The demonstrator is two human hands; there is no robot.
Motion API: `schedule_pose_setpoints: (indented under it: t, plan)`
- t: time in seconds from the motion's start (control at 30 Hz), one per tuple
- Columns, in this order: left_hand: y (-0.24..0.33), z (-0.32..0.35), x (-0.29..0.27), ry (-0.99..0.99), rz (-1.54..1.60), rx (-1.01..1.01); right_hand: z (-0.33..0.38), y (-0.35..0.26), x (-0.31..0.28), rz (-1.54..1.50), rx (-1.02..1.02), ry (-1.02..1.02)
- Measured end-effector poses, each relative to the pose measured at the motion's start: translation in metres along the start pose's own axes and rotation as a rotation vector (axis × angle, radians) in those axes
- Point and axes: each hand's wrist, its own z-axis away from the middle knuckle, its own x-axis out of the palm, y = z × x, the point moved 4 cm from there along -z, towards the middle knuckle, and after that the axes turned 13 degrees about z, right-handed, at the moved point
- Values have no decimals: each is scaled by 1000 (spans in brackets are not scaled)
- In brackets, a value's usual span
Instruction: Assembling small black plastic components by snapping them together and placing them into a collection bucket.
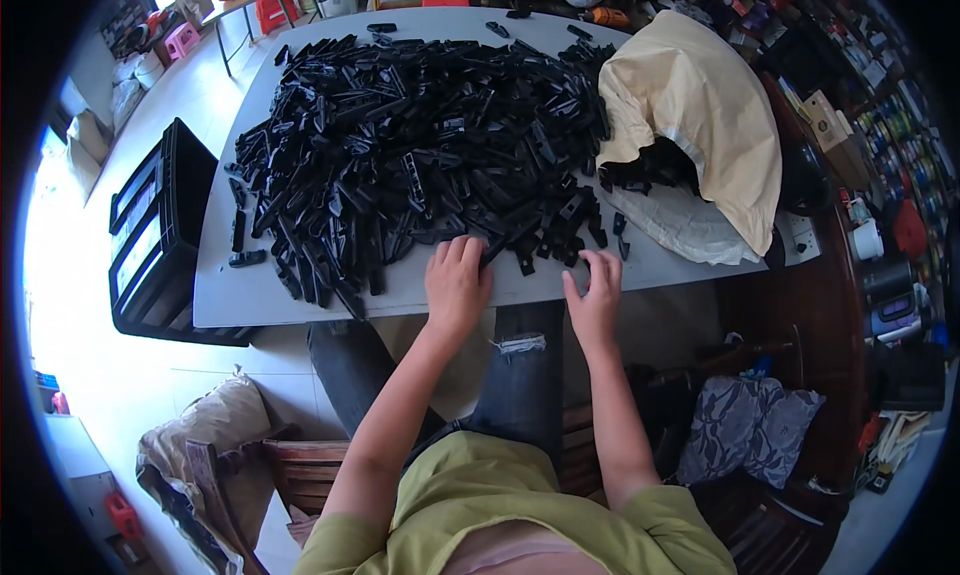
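1. Grey tabletop [300, 295] first, and it fills the middle of our view, its near edge running just above our knees.
2. On it we see a huge heap of black plastic parts [420, 135], long slim pieces piled every which way, spreading from the far edge almost to the near one.
3. To the right, a tan sack [700, 105] slumps on the table with its mouth turned toward the heap, and more black parts spill out of the opening.
4. Off the table's left side we spot a black crate [160, 235] standing on the pale floor.
5. Lower right, a patterned grey cushion [750, 435] sits on a dark wooden chair.
6. Now our left hand [457, 280]: it lies flat, palm down, at the near edge of the heap, fingers spread and fingertips touching the nearest black pieces; it grips nothing that we can see.
7. Our right hand [595, 295] rests just beside it on the table's near edge, fingers loosely curled over a few stray black parts [575, 250]; whether it has actually closed on one, we cannot tell.
8. Smallest of all, one loose black piece [247, 258] lies alone on the left of the table, apart from the heap.
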Motion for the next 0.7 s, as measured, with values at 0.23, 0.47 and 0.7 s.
schedule_pose_setpoints:
  t: [0.23, 0.47, 0.7]
  plan:
    - [-9, 15, -22, 3, 39, 35, 2, 13, 3, -157, 133, -50]
    - [-12, 22, -36, -103, 183, 65, 1, -52, 17, 108, -205, -55]
    - [-29, 19, -41, -210, 416, -86, 4, -55, 52, -737, 239, -511]
